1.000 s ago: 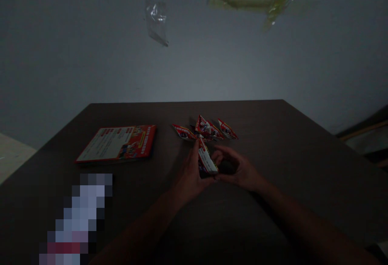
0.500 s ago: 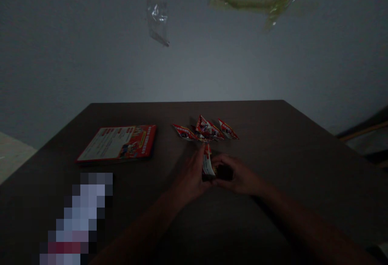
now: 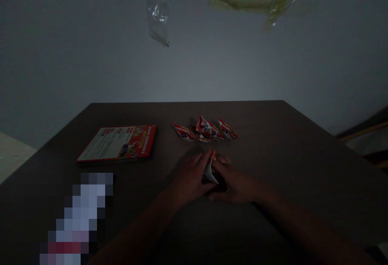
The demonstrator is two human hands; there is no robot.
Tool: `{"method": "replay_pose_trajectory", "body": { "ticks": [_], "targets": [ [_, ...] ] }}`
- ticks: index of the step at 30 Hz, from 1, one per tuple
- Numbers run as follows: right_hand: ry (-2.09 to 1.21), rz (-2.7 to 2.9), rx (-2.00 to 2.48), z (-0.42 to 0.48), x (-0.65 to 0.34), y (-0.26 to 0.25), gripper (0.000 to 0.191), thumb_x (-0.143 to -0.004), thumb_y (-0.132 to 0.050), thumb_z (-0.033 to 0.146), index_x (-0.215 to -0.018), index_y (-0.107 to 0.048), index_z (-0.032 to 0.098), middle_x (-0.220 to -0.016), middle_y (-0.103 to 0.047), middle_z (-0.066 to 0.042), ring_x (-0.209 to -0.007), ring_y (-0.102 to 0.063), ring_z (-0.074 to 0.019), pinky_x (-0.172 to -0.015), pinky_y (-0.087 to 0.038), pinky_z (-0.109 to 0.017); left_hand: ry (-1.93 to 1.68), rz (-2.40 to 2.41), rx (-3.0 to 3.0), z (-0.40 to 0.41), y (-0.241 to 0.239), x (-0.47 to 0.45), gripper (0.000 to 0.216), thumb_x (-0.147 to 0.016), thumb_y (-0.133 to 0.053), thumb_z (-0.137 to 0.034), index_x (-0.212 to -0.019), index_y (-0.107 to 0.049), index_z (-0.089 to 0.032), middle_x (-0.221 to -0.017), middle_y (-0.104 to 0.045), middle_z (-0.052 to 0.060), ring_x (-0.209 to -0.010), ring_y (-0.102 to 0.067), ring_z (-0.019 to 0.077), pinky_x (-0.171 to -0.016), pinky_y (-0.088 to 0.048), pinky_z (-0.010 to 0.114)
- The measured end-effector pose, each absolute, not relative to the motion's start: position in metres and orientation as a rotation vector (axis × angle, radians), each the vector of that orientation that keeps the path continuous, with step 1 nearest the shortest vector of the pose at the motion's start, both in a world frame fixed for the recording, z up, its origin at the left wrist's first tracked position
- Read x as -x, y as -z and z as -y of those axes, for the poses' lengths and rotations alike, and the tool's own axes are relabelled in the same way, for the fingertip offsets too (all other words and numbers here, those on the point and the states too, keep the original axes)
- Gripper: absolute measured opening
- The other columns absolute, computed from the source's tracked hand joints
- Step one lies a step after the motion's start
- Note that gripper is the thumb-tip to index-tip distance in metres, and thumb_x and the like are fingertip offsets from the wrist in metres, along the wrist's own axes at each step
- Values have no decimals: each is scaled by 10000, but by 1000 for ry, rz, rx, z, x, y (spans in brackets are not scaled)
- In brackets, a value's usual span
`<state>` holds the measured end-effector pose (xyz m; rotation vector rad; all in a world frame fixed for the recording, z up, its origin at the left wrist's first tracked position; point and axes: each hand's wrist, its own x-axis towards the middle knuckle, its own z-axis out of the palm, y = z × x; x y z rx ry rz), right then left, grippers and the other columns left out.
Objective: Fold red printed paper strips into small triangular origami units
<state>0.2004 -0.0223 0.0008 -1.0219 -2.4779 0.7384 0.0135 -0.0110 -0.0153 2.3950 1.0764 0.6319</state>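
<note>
A folded piece of red-and-white printed paper (image 3: 209, 172) stands between my two hands, over the near middle of the table. My left hand (image 3: 190, 178) closes on its left side, fingers at the top and thumb low. From the right, my right hand (image 3: 241, 182) curls round the other side, with fingertips against the paper; part of its grip lies in dark shadow. Just beyond the hands lie several folded red printed papers (image 3: 207, 129), bunched together with pointed corners sticking up.
A flat red-and-white printed booklet or pack (image 3: 121, 143) lies on the dark table (image 3: 291, 143) at the left. Nearer, a pixelated light object (image 3: 81, 212) covers the lower left. A grey wall (image 3: 194, 66) with tape stands behind the table.
The held paper has tilted, and its top has shifted slightly right and nearer. My right hand has come down a little and its fingers have moved over the paper. The other papers have stayed put.
</note>
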Motion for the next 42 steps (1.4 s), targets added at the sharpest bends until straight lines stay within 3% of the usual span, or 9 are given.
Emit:
{"method": "replay_pose_trajectory", "body": {
  "ticks": [5, 13, 17, 22, 28, 33, 38, 42],
  "targets": [
    [-677, 2541, 1011, 22, -199, -1, 825, -598, -733, 520, -1251, -398, 146, -1219, -472, -159, -1093, -394, -317, -951, -289, -473, -603, -1070, -2449, 13, 9, -14, 877, -639, -741, -320, -1369, -268, -217, -1268, -477, 114, -1148, -452, 291, -973, -359, 453],
    [-694, 2545, 971, 22, -199, -4, 617, -578, -756, 475, -1058, -524, 165, -1141, -534, -124, -1104, -412, -312, -960, -280, -479, -627, -974, -2447, 10, 10, -13, 835, -661, -727, -345, -1362, -288, -229, -1306, -477, 85, -1176, -439, 263, -1000, -343, 436],
    [-707, 2522, 969, 20, -201, -1, 648, -575, -771, 398, -1116, -508, 158, -1177, -511, -129, -1101, -415, -297, -948, -316, -452, -669, -950, -2350, 11, 12, -12, 847, -651, -739, -333, -1365, -288, -265, -1341, -457, 67, -1211, -426, 257, -1010, -350, 430],
    [-739, 2460, 957, 20, -203, -2, 549, -627, -714, 237, -1126, -495, 170, -1151, -511, -117, -1065, -435, -273, -899, -379, -401, -729, -985, -2178, 11, 12, -11, 840, -645, -741, -328, -1363, -310, -258, -1353, -440, 78, -1228, -423, 260, -1024, -353, 427],
    [-754, 2392, 934, 19, -204, -1, 618, -607, -668, 147, -1182, -440, 173, -1128, -510, -111, -1035, -470, -261, -899, -388, -391, -763, -939, -2119, 9, 9, -7, 897, -622, -744, -327, -1379, -270, -242, -1387, -402, 84, -1252, -399, 271, -1046, -333, 436],
    [-845, 2258, 924, 15, -208, 2, 511, -671, -596, 103, -1149, -441, 194, -1068, -536, -81, -965, -518, -222, -844, -425, -343, -750, -963, -2179, 9, 10, -8, 844, -657, -649, -148, -1390, -241, -240, -1405, -379, 83, -1266, -383, 265, -1063, -316, 438],
    [-944, 2187, 911, 16, -209, 0, 354, -729, -596, 141, -1039, -434, 197, -922, -531, -31, -810, -525, -166, -714, -449, -274, -722, -1104, -2280, 7, 15, -9, 680, -732, -580, -114, -1346, -322, -252, -1283, -511, 75, -1153, -497, 238, -971, -410, 415],
    [-929, 2241, 917, 19, -206, -2, 480, -728, -671, 268, -1124, -408, 203, -1035, -537, -70, -946, -531, -217, -815, -434, -343, -655, -1129, -2344, 6, 14, -8, 571, -779, -584, -171, -1312, -394, -252, -1122, -604, 68, -1003, -577, 230, -868, -465, 381]
  ]
}}
